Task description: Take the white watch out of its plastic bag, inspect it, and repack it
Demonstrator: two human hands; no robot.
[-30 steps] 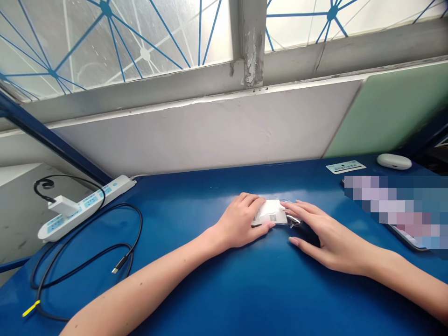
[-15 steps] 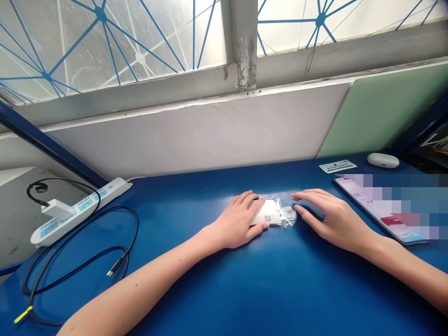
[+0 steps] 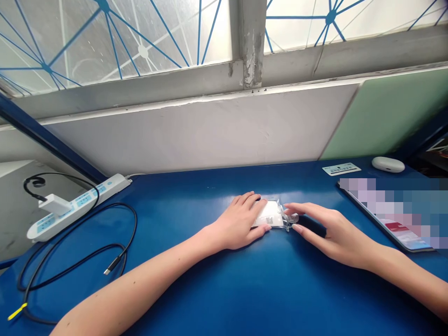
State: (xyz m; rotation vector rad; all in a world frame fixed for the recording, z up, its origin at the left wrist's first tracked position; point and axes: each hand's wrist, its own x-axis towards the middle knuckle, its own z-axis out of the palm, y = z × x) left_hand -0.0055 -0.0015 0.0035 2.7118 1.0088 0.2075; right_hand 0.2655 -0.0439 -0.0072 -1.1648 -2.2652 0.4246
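Observation:
A flat white packet point(image 3: 272, 213) with a small printed square lies on the blue table, its right end showing crinkled clear plastic. My left hand point(image 3: 241, 221) rests palm down over the packet's left part, fingers along the far side and thumb at the near edge, holding it against the table. Within the clear plastic end point(image 3: 285, 217) is a small whitish piece, partly hidden. My right hand point(image 3: 324, 228) is at that end, with forefinger and thumb apart on either side of it; the forefinger appears to touch the plastic.
At left are a white power strip point(image 3: 84, 201) with a plugged-in charger point(image 3: 55, 205) and a looped black cable point(image 3: 135, 228). A phone point(image 3: 402, 233), partly pixelated, lies at right. Behind it are a white card point(image 3: 341, 169) and a white earbud case point(image 3: 388, 164). A wall point(image 3: 196, 135) borders the table's back.
My right hand has moved slightly left and down, its forefinger now over the clear plastic end. The left hand stays on the packet. The whole view has shifted a little.

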